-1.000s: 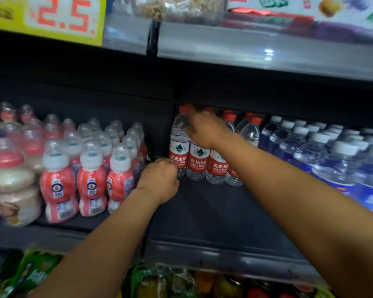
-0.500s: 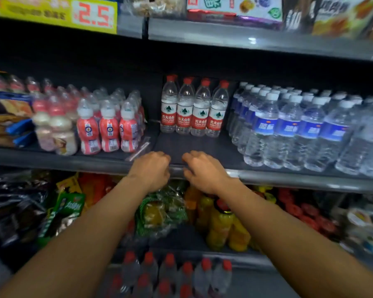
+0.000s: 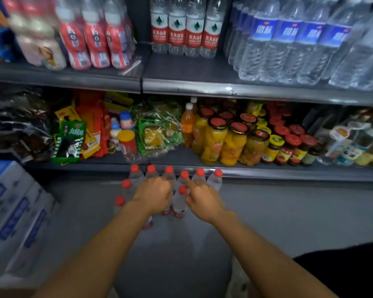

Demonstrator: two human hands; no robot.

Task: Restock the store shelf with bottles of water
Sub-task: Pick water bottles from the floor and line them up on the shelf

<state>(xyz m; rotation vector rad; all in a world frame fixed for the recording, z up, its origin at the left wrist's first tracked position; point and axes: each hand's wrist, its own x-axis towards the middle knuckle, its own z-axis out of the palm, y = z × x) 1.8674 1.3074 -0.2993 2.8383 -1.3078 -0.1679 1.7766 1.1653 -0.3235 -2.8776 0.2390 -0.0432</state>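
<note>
Head view: both hands have dropped from the shelf (image 3: 202, 68) edge to red-capped bottles (image 3: 199, 172) on the floor. Left hand (image 3: 152, 195) and right hand (image 3: 201, 198) curl over caps; actual grasp cannot be told. Four bottles (image 3: 185, 33) stand far back; another pickup seems underway.

Grocery shop aisle, grey metal shelf (image 3: 202, 88) stocked with rows of red-label water bottles (image 3: 185, 29), blue-label water bottles (image 3: 289, 39), jarred fruit (image 3: 215, 140), packaged snacks (image 3: 71, 138), stacked cartons (image 3: 13, 211) on the floor
</note>
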